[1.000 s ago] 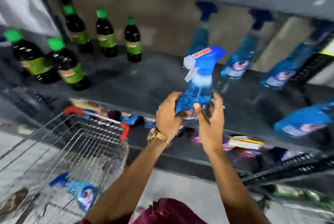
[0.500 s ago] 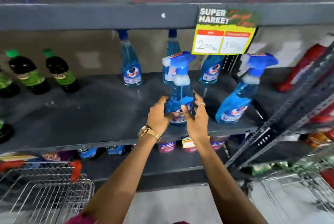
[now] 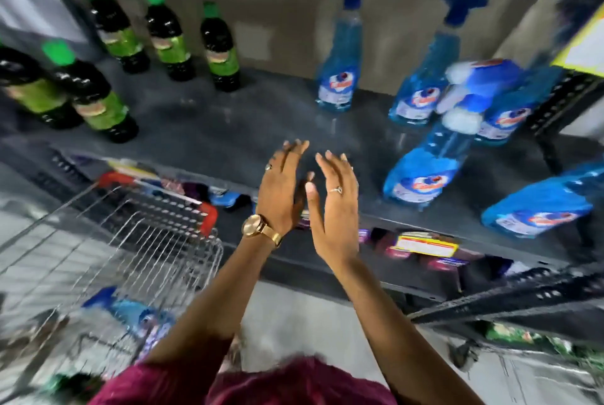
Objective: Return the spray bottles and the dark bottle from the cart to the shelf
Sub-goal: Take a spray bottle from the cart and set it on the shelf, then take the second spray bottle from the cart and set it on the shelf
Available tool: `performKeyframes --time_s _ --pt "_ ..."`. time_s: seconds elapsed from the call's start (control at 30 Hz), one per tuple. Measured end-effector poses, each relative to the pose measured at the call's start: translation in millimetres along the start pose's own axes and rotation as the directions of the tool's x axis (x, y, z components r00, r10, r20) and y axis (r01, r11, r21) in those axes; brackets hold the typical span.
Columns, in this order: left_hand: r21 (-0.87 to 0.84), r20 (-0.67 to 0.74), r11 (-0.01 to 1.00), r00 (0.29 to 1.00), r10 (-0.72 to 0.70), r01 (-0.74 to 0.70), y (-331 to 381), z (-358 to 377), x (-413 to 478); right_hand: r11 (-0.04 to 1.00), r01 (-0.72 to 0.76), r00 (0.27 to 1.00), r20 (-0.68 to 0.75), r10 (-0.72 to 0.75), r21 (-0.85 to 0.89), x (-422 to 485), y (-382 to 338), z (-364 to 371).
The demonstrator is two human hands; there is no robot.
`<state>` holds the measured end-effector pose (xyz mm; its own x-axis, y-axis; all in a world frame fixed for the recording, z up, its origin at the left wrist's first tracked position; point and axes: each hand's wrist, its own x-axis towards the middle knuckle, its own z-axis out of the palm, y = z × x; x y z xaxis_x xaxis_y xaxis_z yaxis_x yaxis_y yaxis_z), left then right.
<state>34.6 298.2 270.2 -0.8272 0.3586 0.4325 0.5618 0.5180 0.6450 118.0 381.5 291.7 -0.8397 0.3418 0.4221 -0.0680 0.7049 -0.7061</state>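
In the head view, the left hand (image 3: 282, 187) and the right hand (image 3: 333, 205) are hovering side by side over the front edge of the dark shelf (image 3: 228, 133), palms facing each other, fingers spread and holding nothing. A gold watch (image 3: 260, 230) is sitting on the left wrist.

Just right of the hands, a spray bottle (image 3: 428, 163) is standing on the shelf near its front edge, its clear body showing blue liquid, a blue and white label low on its front and a blue and white trigger head on top. More blue spray bottles are standing behind and beside it, one (image 3: 338, 78) further back toward the wall.

At the shelf's left, dark bottles (image 3: 98, 100) with green caps and green labels are standing in a group.

The wire cart (image 3: 140, 241) with red corners is sitting at the lower left. Inside it another spray bottle (image 3: 130, 313) is lying on its side, blurred, and a dark bottle (image 3: 70, 386) is showing only partly at the bottom edge.
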Motion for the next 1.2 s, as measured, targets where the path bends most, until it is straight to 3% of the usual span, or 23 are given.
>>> performKeyframes --time_s 0.07,0.13,0.2,0.27,0.3,0.33,0.4,0.47,0.53,0.7,0.8,0.9,1.03,1.13,1.2 --pt "0.035 -0.055 0.998 0.997 -0.046 0.048 -32 -27 -12 1.000 -0.010 0.990 0.143 0.009 0.007 3 -14 25" --pt "0.024 -0.137 0.976 0.968 -0.209 0.214 -87 -64 -39 0.999 -0.007 0.957 0.289 -0.009 0.052 3 -38 68" --pt "-0.060 -0.284 0.885 0.843 -0.458 0.461 -144 -93 -80 0.996 -0.008 0.905 0.423 -0.031 0.089 -3 -58 110" --pt "-0.170 -0.386 0.644 0.551 -0.740 0.746 -199 -116 -135 0.982 -0.101 0.824 0.566 -0.008 0.161 -14 -74 160" --pt "-0.195 -0.384 0.494 0.397 -0.834 0.847 -225 -122 -163 0.958 -0.227 0.753 0.655 0.059 0.175 -21 -82 184" --pt "-0.200 -0.327 0.336 0.260 -0.909 0.920 -247 -127 -190 0.903 -0.390 0.658 0.740 0.135 0.182 -27 -88 206" --pt "-0.116 -0.104 0.053 0.041 -0.994 0.992 -278 -124 -229 0.817 -0.572 0.462 0.852 0.247 0.074 -36 -89 247" --pt "0.002 0.106 -0.127 -0.126 -0.986 0.992 -301 -117 -256 0.815 -0.571 0.269 0.915 0.299 -0.099 -52 -87 291" --pt "-0.021 0.208 -0.146 -0.138 -0.968 0.989 -307 -101 -261 0.814 -0.558 0.214 0.919 0.332 -0.164 -55 -82 307" --pt "-0.199 0.214 -0.365 -0.323 -0.922 0.909 -329 -82 -273 0.798 -0.478 0.087 0.884 0.459 -0.367 -76 -76 347" --pt "-0.292 0.216 -0.424 -0.373 -0.902 0.857 -339 -77 -280 0.789 -0.469 0.064 0.875 0.480 -0.398 -80 -76 349" --pt "-0.276 0.306 -0.519 -0.438 -0.845 0.809 -350 -78 -288 0.798 -0.479 0.065 0.892 0.447 -0.364 -78 -80 344" --pt "-0.313 0.403 -0.582 -0.450 -0.797 0.750 -343 -86 -282 0.814 -0.518 0.110 0.923 0.369 -0.264 -67 -88 331" --pt "-0.391 0.339 -0.494 -0.377 -0.862 0.776 -323 -99 -271 0.833 -0.514 0.108 0.947 0.303 -0.208 -56 -94 310" --pt "-0.499 0.245 -0.352 -0.261 -0.934 0.792 -304 -114 -265 0.848 -0.508 0.145 0.955 0.259 -0.153 -50 -93 296"
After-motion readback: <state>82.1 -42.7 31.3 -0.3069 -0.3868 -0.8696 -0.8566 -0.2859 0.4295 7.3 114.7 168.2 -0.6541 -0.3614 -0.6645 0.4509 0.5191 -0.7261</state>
